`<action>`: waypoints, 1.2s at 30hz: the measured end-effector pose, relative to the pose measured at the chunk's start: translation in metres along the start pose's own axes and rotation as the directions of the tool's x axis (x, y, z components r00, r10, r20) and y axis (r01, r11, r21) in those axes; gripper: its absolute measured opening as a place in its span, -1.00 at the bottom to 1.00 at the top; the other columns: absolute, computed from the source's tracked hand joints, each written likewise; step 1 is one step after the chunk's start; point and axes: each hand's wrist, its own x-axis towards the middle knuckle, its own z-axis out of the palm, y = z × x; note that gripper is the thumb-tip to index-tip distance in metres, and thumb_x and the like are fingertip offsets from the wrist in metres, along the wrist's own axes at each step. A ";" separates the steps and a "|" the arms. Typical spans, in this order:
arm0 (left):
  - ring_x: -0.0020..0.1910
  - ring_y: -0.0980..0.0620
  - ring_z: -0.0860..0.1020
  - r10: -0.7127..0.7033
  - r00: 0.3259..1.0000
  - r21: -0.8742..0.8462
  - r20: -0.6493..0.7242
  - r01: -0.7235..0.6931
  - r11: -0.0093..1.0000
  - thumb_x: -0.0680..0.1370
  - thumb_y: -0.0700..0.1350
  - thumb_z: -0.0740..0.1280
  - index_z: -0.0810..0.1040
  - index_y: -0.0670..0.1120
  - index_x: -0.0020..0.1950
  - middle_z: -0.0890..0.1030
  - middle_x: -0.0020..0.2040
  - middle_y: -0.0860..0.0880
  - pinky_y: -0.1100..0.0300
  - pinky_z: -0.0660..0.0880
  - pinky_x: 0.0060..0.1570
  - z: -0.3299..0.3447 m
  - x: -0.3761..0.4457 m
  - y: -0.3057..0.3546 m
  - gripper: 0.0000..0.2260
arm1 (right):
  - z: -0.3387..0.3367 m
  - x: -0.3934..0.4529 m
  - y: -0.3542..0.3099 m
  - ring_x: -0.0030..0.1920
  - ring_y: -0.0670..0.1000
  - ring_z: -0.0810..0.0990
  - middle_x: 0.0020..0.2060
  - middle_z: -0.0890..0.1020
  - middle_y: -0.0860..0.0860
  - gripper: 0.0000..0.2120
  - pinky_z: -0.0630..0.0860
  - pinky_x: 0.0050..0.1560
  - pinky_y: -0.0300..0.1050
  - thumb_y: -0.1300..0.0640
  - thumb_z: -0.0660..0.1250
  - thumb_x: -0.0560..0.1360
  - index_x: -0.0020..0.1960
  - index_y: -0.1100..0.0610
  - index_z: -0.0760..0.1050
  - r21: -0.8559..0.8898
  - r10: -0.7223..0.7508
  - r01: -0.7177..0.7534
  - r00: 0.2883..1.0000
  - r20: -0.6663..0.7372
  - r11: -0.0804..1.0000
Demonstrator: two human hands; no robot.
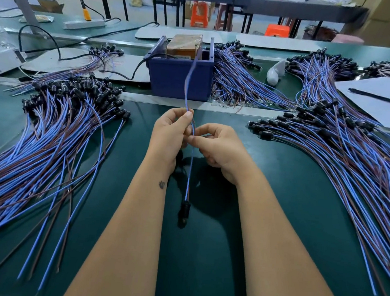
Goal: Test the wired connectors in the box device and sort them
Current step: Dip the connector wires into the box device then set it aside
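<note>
The person holds one wired connector (188,170) over the middle of the bench (278,201), near its front edge. The left hand (169,136) pinches the blue and brown wires between thumb and forefinger, and the right hand (219,147) pinches the same wires just below, with its fingers curled. The free wire ends (191,73) rise toward the blue box device (179,76), which stands at the far edge of the green mat, and the black connector body (184,211) hangs down between the forearms.

The step in hand seems to be the test of this one piece: the wire ends are close to the two upright brass pins (195,51) of the box, but it cannot be told if they touch. The next move probably calls for guiding each bare end to one pin, then laying the piece on the correct heap.

As for counts: one connector is in the hands, one box device, two brass pins. There are five heaps of connectors; the left heap (51,125) and the right heap (341,147) are the biggest, and the single pieces are too many to count. One black pen (374,96) lies on one white sheet (379,101) at the right
</note>
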 end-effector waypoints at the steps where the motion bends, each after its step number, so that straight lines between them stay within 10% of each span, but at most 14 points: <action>1: -0.51 0.16 0.34 -0.007 1.000 -0.048 -0.005 0.007 0.999 0.64 -0.20 0.24 0.48 -0.05 -0.11 0.43 -0.50 0.10 0.28 0.32 -0.42 0.001 0.001 0.001 -0.86 | 0.000 0.000 0.000 -0.63 -0.17 0.23 -0.59 0.36 -0.11 -0.88 0.11 -0.62 -0.34 0.27 0.43 0.47 -0.17 0.13 0.51 -0.037 0.001 -0.001 1.000 0.018 0.999; 10: -0.39 0.06 0.43 -0.095 0.991 -0.449 0.096 0.128 0.884 0.60 -0.19 0.12 0.39 0.00 -0.16 0.49 -0.39 0.02 0.22 0.33 -0.32 -0.007 -0.005 0.012 -0.82 | 0.004 0.001 0.001 -0.31 0.09 0.60 -0.43 0.57 0.03 -0.83 0.53 -0.21 -0.07 0.05 0.41 0.50 -0.22 0.12 0.60 -0.400 -0.209 0.090 0.941 -0.265 0.912; 14: -0.34 0.05 0.47 -0.019 0.968 -0.463 0.251 0.137 0.876 0.60 -0.20 0.11 0.42 0.00 -0.12 0.54 -0.32 0.02 0.21 0.39 -0.27 -0.007 -0.010 0.014 -0.83 | -0.002 -0.002 -0.005 -0.34 0.07 0.56 -0.38 0.62 0.07 -0.85 0.58 -0.12 0.14 0.05 0.39 0.52 -0.16 0.11 0.60 -0.323 -0.255 0.128 0.885 -0.389 0.938; 20: -0.23 0.08 0.54 0.135 0.901 -0.451 0.412 0.073 0.890 0.54 -0.14 0.23 0.53 0.05 -0.07 0.62 -0.19 0.03 0.17 0.41 -0.12 -0.005 -0.014 0.012 -0.88 | -0.014 -0.012 -0.024 -0.45 -0.04 0.51 -0.42 0.61 0.01 -0.85 0.48 -0.36 -0.11 0.24 0.32 0.51 -0.20 0.07 0.55 -0.018 -0.222 0.240 0.861 -0.458 0.971; 25: -0.19 0.13 0.60 0.205 0.795 -0.281 0.571 -0.045 0.959 0.39 -0.12 0.47 0.67 0.07 -0.16 0.68 -0.16 0.03 0.20 0.44 -0.08 0.013 -0.027 0.011 -0.90 | -0.044 -0.017 -0.042 -0.44 0.01 0.51 -0.41 0.61 0.07 -0.80 0.50 -0.42 -0.21 0.23 0.22 0.49 -0.22 0.22 0.58 0.319 -0.152 0.293 0.903 -0.401 0.901; 31: -0.52 0.32 0.40 0.034 0.749 0.321 0.662 -0.323 0.890 0.48 -0.37 0.41 0.67 -0.12 -0.07 0.56 -0.43 0.24 0.52 0.30 -0.40 0.034 -0.037 -0.007 -0.83 | -0.092 -0.021 -0.022 -0.48 -0.08 0.49 -0.33 0.60 0.10 -0.85 0.50 -0.38 -0.24 0.39 0.28 0.51 0.00 0.22 0.55 -0.139 -0.082 0.029 0.917 -0.391 0.990; 36: -0.37 0.31 0.51 0.023 0.816 0.410 0.578 -0.315 0.856 0.50 -0.31 0.37 0.66 0.11 -0.03 0.71 -0.09 0.09 0.38 0.44 -0.17 0.030 -0.030 -0.013 -0.71 | -0.136 -0.025 -0.010 -0.18 0.10 0.62 -0.17 0.67 0.10 -0.76 0.58 -0.10 -0.02 0.34 0.30 0.48 0.10 0.14 0.54 -0.469 -0.115 -0.154 0.861 -0.496 0.870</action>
